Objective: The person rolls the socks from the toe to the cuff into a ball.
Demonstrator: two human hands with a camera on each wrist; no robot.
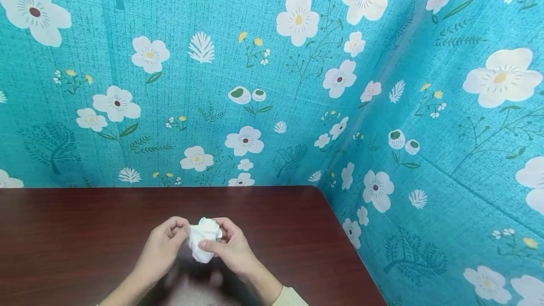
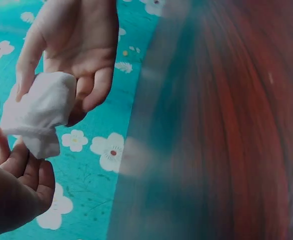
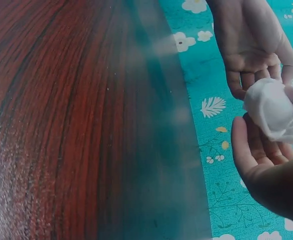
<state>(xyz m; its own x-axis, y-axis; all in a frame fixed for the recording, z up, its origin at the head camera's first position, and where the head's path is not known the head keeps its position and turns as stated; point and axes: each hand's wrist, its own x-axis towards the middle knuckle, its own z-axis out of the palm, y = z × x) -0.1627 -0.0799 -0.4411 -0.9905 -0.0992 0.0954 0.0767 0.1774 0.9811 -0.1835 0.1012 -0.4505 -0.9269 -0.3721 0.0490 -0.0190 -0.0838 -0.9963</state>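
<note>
A small wad of bunched white cloth (image 1: 198,236) is held between both hands, above the dark table; whether it is a sock or another cloth I cannot tell. On its left side my left hand (image 1: 162,245) pinches an edge of the fabric between thumb and fingers. My right hand (image 1: 234,248) grips the other side, thumb across the front and fingers behind. In the left wrist view the cloth (image 2: 49,102) shows a raised band of fabric near its lower end. The right wrist view shows the cloth (image 3: 272,107) as a rounded, folded lump.
A dark reddish-brown wooden table (image 1: 293,235) spreads beneath the hands, with a rounded far right corner. Turquoise flowered fabric (image 1: 263,74) hangs behind the table and along its right side. A pale blurred reflection shows on the tabletop near the front.
</note>
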